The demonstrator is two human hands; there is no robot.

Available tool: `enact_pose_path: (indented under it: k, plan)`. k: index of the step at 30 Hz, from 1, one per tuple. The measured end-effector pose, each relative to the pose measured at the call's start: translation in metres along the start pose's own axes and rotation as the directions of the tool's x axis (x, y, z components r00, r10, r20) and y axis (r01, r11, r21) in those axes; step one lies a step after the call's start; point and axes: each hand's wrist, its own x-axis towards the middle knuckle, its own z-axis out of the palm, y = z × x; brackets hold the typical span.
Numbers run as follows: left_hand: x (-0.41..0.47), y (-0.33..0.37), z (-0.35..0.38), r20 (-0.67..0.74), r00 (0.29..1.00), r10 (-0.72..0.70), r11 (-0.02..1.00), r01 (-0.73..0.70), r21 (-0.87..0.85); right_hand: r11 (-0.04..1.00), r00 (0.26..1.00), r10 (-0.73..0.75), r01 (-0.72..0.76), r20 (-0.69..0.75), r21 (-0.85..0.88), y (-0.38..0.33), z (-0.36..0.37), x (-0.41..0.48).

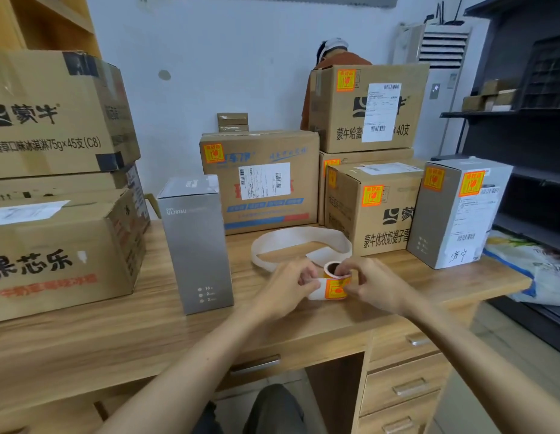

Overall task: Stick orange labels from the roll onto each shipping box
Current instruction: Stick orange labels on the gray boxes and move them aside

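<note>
The label roll [335, 278] stands on the wooden desk [153, 321], with an orange label showing on its front. My left hand [289, 286] pinches the white backing strip at the roll's left side. My right hand [371, 285] grips the roll from the right, fingertips at the label's edge. A long loop of empty backing paper [291, 242] curls behind the roll. A tall grey box [195, 242] left of my hands shows no orange label. Cardboard boxes [259, 180] [371, 211] [369, 106] and a grey-white box [460, 211] behind carry orange labels.
Large cardboard boxes [56, 245] [53, 114] are stacked at the desk's left. A person in an orange top [331, 54] stands behind the far boxes. Dark shelving [529, 136] fills the right side, with a plastic bag [529, 267] on it. Desk drawers [403, 383] sit below right.
</note>
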Motion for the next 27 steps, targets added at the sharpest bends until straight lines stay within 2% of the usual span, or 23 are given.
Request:
enact_pose_path:
  k: [5, 13, 17, 21, 27]
  plan:
    - [-0.005, -0.014, -0.014, -0.001, 1.000, 0.029, 0.995, -0.028, 0.091, 0.992, 0.997, -0.041, 0.033, -0.059, -0.125, -0.011, 0.011, 0.000]
    - [-0.004, -0.015, -0.019, -0.003, 0.999, 0.046, 0.961, -0.043, 0.273, 0.993, 0.990, -0.067, 0.054, -0.127, -0.108, -0.018, 0.023, 0.000]
    - [0.004, -0.011, -0.014, 0.027, 0.998, 0.056, 0.989, -0.059, 0.138, 0.993, 0.985, -0.087, 0.073, -0.147, -0.095, -0.016, 0.027, -0.001]
    - [0.008, -0.009, -0.007, 0.093, 0.995, -0.017, 1.000, 0.015, 0.013, 0.993, 0.984, -0.097, 0.084, -0.153, -0.087, -0.014, 0.028, -0.002]
    - [0.008, -0.013, -0.008, 0.076, 0.997, 0.017, 0.996, -0.024, 0.084, 0.993, 0.982, -0.094, 0.082, -0.163, -0.080, -0.013, 0.029, -0.004]
